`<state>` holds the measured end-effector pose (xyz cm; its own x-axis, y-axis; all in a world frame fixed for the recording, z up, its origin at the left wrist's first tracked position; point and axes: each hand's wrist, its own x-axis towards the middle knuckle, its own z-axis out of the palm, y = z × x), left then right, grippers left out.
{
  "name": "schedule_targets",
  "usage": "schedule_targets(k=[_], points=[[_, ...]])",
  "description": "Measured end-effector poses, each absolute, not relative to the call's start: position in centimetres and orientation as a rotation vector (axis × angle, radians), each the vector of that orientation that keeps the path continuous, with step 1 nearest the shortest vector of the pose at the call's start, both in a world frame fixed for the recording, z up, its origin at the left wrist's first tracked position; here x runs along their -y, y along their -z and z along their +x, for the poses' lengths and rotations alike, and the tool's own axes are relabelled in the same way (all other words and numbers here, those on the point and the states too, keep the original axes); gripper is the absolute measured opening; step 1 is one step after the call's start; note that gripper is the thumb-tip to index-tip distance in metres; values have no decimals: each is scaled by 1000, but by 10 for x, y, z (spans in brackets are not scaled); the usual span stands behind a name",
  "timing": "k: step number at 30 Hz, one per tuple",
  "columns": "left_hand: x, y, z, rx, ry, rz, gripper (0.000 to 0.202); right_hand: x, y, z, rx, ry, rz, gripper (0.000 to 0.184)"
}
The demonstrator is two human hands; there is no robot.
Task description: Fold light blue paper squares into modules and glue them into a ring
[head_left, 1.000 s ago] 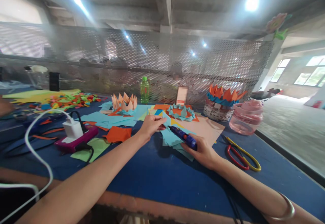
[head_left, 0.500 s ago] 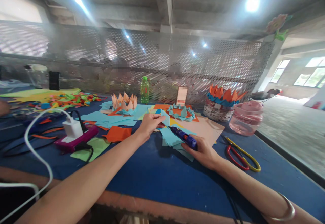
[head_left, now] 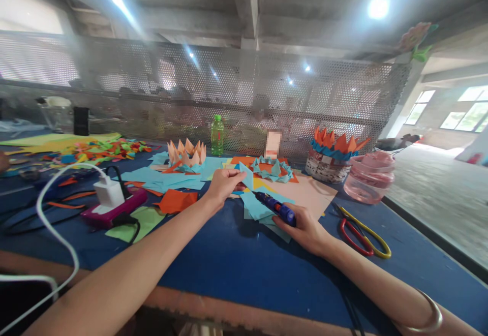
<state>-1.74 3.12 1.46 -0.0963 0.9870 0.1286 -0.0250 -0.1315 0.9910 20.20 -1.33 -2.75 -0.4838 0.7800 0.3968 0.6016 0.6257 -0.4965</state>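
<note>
Folded piece (head_left: 247, 177) matt paper; blue tool (head_left: 275, 207) glossy plastic; bracelet (head_left: 438, 313) smooth metal

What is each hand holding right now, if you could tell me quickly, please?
Left hand: closed, pinching a folded blue paper.
Right hand: closed, holding the glue gun.

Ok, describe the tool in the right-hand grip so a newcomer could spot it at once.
Start at the blue tabletop, then find the right-hand grip right of centre. That grip holds the tool, whose narrow end points toward the folded light-blue paper in the left-hand grip. Its dark blue body sets it apart from the pale blue sheets nearby.
</note>
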Motion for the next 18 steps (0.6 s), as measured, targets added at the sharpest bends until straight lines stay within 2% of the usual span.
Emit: schedule_targets(k=[8, 13, 18], points=[[-37, -13, -22, -1213, -1428, 1200, 10, 13, 29, 202, 2280, -352, -1056, 26], [-42, -11, -28, -1215, -1437, 1189, 10, 15, 21, 206, 2317, -181, -1040, 15], [-38, -12, -26, -1206, -1420, 1199, 10, 33, 4, 238, 2249, -46, -1374, 12]])
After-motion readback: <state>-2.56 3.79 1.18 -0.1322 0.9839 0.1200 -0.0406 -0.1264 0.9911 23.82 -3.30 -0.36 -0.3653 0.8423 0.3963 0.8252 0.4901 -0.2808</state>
